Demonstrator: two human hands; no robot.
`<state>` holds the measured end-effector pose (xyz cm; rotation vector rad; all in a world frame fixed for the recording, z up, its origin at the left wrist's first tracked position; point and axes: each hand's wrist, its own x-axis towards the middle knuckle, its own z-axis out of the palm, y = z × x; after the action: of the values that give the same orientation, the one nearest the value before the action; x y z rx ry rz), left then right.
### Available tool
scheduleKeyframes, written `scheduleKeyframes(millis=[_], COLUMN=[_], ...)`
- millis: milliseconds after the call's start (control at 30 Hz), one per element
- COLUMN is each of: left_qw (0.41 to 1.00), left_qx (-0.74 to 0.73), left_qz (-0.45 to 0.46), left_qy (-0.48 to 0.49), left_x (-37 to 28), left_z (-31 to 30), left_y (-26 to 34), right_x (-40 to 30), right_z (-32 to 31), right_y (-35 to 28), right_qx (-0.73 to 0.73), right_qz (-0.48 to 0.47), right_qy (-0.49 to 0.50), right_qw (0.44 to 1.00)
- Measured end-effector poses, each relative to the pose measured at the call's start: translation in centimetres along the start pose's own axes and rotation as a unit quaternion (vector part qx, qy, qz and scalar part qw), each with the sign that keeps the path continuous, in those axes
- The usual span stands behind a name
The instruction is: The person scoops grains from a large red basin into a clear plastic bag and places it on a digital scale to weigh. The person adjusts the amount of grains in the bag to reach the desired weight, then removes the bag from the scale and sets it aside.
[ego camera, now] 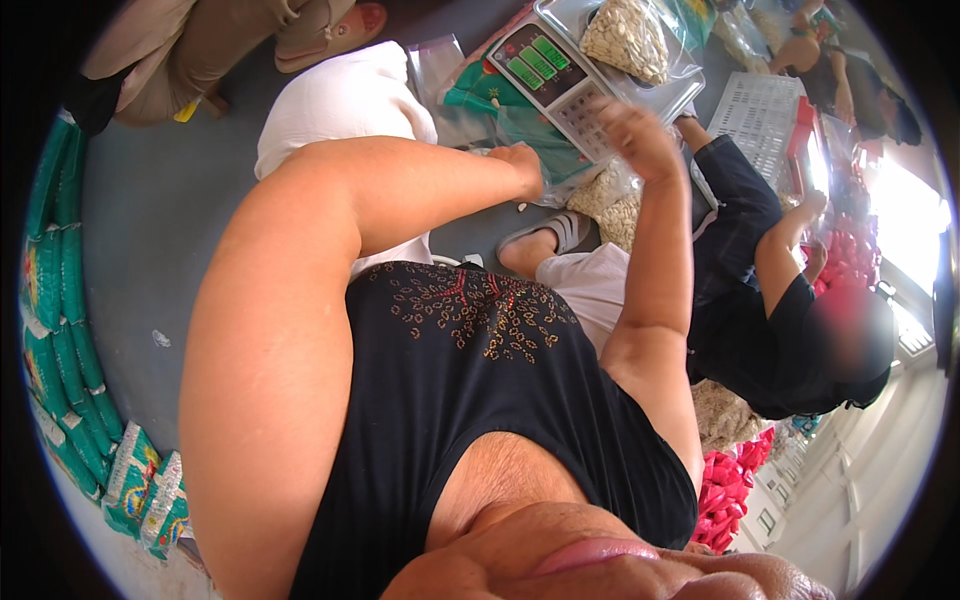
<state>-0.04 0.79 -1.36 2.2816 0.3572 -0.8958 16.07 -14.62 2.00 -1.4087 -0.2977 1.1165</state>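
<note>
My left hand (521,171) is curled at the edge of a clear plastic bag (556,192), with its fingertips partly hidden. My right hand (637,139), blurred by motion, hangs over the keypad side of a digital scale (559,86) with a lit green display. Whether anything is between its fingers is not clear. On the scale's metal tray rests a clear bag of pale seed-like pieces (626,41). More such pale pieces in clear bags (607,199) lie below my right hand. Green printed packaging (487,88) lies beside and under the scale.
A person in dark clothes (750,330) sits close on my right. Another person's trousered leg (225,45) is at upper left. Stacked green packs (56,281) line the left side. A white plastic crate (754,112) stands at upper right, and pink bags (724,495) are piled at lower right.
</note>
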Motion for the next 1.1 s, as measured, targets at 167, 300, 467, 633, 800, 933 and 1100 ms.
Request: scheduleKeyframes(millis=[167, 300, 467, 633, 800, 933, 1100], left_qw=[0.998, 0.998, 0.997, 0.999, 1.000, 0.999, 0.999], left_qx=[-0.044, -0.034, -0.057, -0.033, -0.027, -0.037, -0.038], left_qz=[-0.043, -0.039, -0.043, -0.031, -0.006, 0.018, 0.006], left_qy=[0.013, 0.021, 0.029, 0.021, 0.003, -0.005, 0.004], left_x=[-0.1, -0.6, -0.3, 0.1, -1.0, -0.9, -0.4], left_z=[0.2, 0.0, 0.1, 0.3, -0.6, -0.7, -0.3], left_y=[0.3, 0.2, -0.1, -0.3, 0.1, -0.1, -0.2], right_x=[-0.2, 1.9, 2.0, 0.4, 2.7, 8.1, 10.0], right_z=[6.4, 8.0, 6.1, 4.4, -3.9, -9.8, -9.5], right_y=[11.3, 14.9, 15.0, 5.8, -1.9, -7.1, -9.4], right_qx=[0.051, -0.045, -0.480, -0.157, -0.107, -0.337, -0.518], right_qz=[0.254, 0.158, 0.004, 0.115, -0.078, -0.311, -0.155], right_qy=[0.049, 0.102, 0.017, 0.206, 0.444, 0.517, 0.484], right_qw=[0.964, 0.981, 0.877, 0.959, 0.886, 0.723, 0.688])
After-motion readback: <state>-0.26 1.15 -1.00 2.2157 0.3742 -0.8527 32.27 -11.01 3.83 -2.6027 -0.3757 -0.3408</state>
